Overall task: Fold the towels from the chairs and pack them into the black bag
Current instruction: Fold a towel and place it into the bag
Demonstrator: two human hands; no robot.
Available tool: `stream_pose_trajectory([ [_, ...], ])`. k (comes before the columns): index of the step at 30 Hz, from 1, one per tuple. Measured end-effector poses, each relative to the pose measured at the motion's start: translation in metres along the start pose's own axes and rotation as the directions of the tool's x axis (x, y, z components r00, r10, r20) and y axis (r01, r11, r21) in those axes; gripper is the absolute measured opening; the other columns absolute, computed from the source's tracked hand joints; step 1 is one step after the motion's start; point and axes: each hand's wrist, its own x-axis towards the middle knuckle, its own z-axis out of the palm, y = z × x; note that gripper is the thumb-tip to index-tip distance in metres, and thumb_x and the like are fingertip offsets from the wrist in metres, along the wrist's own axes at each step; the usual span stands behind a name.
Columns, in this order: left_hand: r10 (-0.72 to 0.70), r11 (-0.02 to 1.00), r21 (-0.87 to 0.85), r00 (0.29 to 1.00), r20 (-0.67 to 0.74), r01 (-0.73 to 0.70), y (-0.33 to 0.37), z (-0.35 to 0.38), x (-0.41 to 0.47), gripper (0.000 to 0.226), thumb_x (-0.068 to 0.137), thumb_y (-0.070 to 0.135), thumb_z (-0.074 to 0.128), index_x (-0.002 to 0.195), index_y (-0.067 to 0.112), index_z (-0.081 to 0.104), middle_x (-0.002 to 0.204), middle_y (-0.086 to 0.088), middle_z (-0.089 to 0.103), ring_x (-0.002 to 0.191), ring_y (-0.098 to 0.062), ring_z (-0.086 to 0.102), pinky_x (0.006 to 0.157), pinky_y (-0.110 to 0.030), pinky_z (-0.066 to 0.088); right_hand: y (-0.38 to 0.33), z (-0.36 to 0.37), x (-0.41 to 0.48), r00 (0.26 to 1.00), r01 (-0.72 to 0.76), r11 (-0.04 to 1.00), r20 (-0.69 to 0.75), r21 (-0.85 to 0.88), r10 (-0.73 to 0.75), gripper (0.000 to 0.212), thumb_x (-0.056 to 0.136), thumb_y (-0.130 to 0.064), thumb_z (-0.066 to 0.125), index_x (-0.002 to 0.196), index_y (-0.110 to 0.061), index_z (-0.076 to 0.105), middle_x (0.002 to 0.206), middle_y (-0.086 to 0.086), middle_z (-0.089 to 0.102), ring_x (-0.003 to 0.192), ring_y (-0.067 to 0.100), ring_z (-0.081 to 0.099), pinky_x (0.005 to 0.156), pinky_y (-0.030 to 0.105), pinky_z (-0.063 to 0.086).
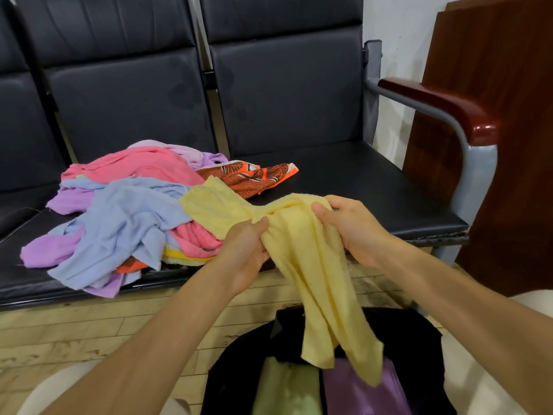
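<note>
Here a nubby yellow towel point(311, 265) hangs bunched over the black bag point(419, 339) (its lower edge cut off by the frame), one corner trailing onto the crumpled pile of towels point(125, 211) on the padded chair seat point(359, 187). The left hand point(245, 250) and right hand point(350, 226) both clutch its gathered middle, fingers curled.

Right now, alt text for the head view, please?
Left hand and right hand grip a bunched yellow towel above the open black bag, which holds green and purple towels. A heap of pink, blue, purple and orange towels lies on the chair seat.
</note>
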Motion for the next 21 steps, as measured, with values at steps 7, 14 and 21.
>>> stream_pose_trajectory([
  [7, 0.081, 0.987, -0.129, 0.989, -0.124, -0.097, 0.022, -0.013, -0.003, 0.026, 0.099, 0.013, 0.040, 0.112, 0.004, 0.060, 0.109, -0.013, 0.070, 0.100, -0.026, 0.065, 0.089, -0.039, 0.050, -0.001, -0.017, 0.010, 0.964, -0.210, 0.939, -0.101, 0.272, 0.245, 0.040, 0.094, -0.028, 0.061, 0.129, -0.011, 0.054, 0.112, 0.003, 0.063, 0.099, 0.021, 0.063, 0.075, 0.035, 0.051],
  [14, -0.055, 0.997, -0.064, 0.992, -0.111, 0.048, 0.018, -0.011, -0.009, 0.027, 0.094, 0.032, 0.056, 0.105, 0.009, 0.064, 0.102, -0.011, 0.073, 0.093, -0.025, 0.070, 0.077, -0.035, 0.054, 0.004, -0.020, 0.009, 0.993, -0.065, 0.993, -0.101, -0.100, 0.055, 0.023, 0.082, -0.026, 0.075, 0.100, -0.013, 0.067, 0.096, 0.000, 0.068, 0.089, 0.014, 0.065, 0.066, 0.026, 0.050],
  [21, 0.047, 0.974, -0.186, 0.919, -0.392, -0.129, 0.027, -0.029, -0.001, 0.024, 0.086, 0.015, 0.063, 0.109, 0.011, 0.061, 0.093, -0.006, 0.066, 0.070, -0.017, 0.062, 0.053, -0.024, 0.048, 0.012, -0.037, 0.014, 0.977, 0.043, 0.922, -0.176, -0.384, -0.119, 0.019, 0.096, -0.026, 0.057, 0.093, -0.017, 0.074, 0.090, -0.001, 0.069, 0.090, 0.016, 0.062, 0.074, 0.029, 0.051],
])
